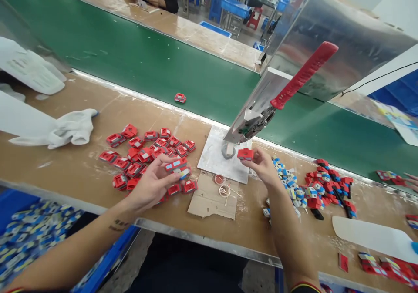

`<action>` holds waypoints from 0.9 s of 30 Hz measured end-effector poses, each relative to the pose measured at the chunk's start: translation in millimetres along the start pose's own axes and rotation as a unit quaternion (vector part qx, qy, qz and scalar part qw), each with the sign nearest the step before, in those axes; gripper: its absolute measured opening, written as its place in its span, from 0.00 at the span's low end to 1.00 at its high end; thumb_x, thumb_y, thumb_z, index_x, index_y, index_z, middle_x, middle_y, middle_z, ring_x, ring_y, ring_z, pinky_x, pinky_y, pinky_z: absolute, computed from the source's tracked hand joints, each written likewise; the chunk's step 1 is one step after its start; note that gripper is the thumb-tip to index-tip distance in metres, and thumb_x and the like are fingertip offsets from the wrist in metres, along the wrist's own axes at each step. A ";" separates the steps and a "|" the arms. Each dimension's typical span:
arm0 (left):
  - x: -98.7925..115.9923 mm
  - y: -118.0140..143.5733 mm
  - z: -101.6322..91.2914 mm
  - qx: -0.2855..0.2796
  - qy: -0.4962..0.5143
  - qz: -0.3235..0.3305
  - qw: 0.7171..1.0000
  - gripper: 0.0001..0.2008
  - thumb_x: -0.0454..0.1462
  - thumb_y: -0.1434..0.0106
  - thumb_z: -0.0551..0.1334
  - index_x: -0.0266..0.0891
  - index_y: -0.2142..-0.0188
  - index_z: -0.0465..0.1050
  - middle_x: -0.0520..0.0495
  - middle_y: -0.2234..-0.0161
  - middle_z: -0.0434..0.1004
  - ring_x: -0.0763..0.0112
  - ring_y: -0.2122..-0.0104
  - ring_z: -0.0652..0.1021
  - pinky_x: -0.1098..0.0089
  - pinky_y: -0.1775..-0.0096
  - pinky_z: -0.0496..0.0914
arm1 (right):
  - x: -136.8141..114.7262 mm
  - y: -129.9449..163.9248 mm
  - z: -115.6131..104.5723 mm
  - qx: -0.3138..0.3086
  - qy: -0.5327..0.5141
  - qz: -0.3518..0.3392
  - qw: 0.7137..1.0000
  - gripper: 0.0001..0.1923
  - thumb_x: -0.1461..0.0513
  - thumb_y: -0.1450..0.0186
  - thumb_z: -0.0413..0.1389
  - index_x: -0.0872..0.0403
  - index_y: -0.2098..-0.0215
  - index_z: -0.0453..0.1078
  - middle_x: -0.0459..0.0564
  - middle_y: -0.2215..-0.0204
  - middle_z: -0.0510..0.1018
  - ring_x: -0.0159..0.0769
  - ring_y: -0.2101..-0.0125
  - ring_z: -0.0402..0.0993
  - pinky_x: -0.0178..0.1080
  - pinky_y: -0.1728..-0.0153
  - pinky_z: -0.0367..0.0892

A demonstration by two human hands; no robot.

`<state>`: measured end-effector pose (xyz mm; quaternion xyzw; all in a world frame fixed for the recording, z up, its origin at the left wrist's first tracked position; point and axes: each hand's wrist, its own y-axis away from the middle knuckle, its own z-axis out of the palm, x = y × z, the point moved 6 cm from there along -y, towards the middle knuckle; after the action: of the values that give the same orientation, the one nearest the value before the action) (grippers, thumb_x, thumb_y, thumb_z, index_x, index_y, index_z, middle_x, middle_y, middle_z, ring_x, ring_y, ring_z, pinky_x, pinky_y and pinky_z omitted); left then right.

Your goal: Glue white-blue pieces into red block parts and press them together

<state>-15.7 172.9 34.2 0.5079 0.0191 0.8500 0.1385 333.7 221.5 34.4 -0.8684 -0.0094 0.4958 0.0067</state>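
Clearly light and rigid, the small red plastic piece [245, 154] sits pinched by its edges in the right hand [263, 167] under the press lever [302, 76], while the left hand [153, 183] closes its grip on two more pieces [176, 167] above the bench [65, 166].

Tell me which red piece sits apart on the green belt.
The lone red piece on the green conveyor belt, beyond the red pile on the wooden bench; every other one lies on the bench or in the hands.
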 end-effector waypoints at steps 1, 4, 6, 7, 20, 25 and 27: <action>5.3 -4.6 -1.2 -0.008 -0.033 0.011 0.999 0.22 0.41 0.45 0.82 0.42 0.59 0.74 0.47 0.61 0.87 0.62 0.63 0.88 0.67 0.65 0.85 | 5.8 0.0 -18.1 -0.008 0.024 0.007 1.000 0.26 0.38 0.43 0.65 0.50 0.65 0.69 0.52 0.66 0.86 0.41 0.68 0.81 0.43 0.66 0.74; 23.1 -25.5 2.5 -0.043 -0.140 0.073 0.986 0.21 0.43 0.44 0.81 0.41 0.58 0.75 0.44 0.61 0.86 0.62 0.65 0.88 0.65 0.64 0.86 | 23.7 -26.2 -76.1 0.026 0.126 0.040 0.991 0.26 0.39 0.42 0.65 0.51 0.65 0.71 0.49 0.71 0.82 0.39 0.70 0.77 0.41 0.67 0.70; 31.3 -46.8 15.4 -0.076 -0.205 0.121 0.968 0.21 0.44 0.44 0.80 0.41 0.59 0.75 0.43 0.59 0.85 0.61 0.63 0.88 0.63 0.61 0.86 | 32.6 -62.9 -103.7 0.071 0.179 0.060 0.979 0.22 0.44 0.43 0.68 0.52 0.69 0.71 0.47 0.74 0.78 0.39 0.70 0.73 0.40 0.66 0.66; 33.0 -59.0 24.6 -0.094 -0.234 0.142 0.957 0.20 0.45 0.43 0.80 0.41 0.59 0.75 0.42 0.56 0.85 0.61 0.60 0.88 0.63 0.58 0.86 | 36.4 -83.2 -110.9 0.084 0.203 0.070 0.973 0.20 0.47 0.45 0.69 0.52 0.71 0.70 0.47 0.75 0.77 0.39 0.69 0.72 0.40 0.65 0.65; -19.1 -145.9 109.0 -0.248 -0.358 0.236 0.869 0.19 0.36 0.43 0.75 0.41 0.58 0.68 0.46 0.58 0.83 0.63 0.57 0.86 0.57 0.48 0.84 | -22.5 -120.8 -149.2 0.294 0.188 -0.113 0.930 0.26 0.45 0.25 0.52 0.54 0.39 0.69 0.61 0.44 0.75 0.47 0.49 0.76 0.52 0.46 0.74; -35.6 -152.4 121.4 -0.257 -0.346 0.239 0.870 0.15 0.35 0.43 0.74 0.41 0.62 0.69 0.46 0.58 0.84 0.63 0.56 0.86 0.58 0.49 0.84 | -170.5 -67.5 -118.8 0.308 0.033 -0.375 0.874 0.36 0.35 0.24 0.43 0.51 0.36 0.66 0.58 0.41 0.76 0.46 0.39 0.75 0.52 0.40 0.74; -38.7 -153.4 122.2 -0.254 -0.342 0.240 0.873 0.15 0.35 0.43 0.73 0.41 0.62 0.69 0.45 0.58 0.84 0.62 0.56 0.85 0.57 0.48 0.84 | -213.2 -40.3 -83.9 0.227 -0.030 -0.414 0.881 0.39 0.33 0.27 0.46 0.54 0.36 0.65 0.57 0.45 0.79 0.45 0.40 0.78 0.49 0.41 0.75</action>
<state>140.8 297.2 33.6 0.7029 -0.3681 0.6063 0.0522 297.2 256.7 261.5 -0.7451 -0.2556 0.4618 0.4076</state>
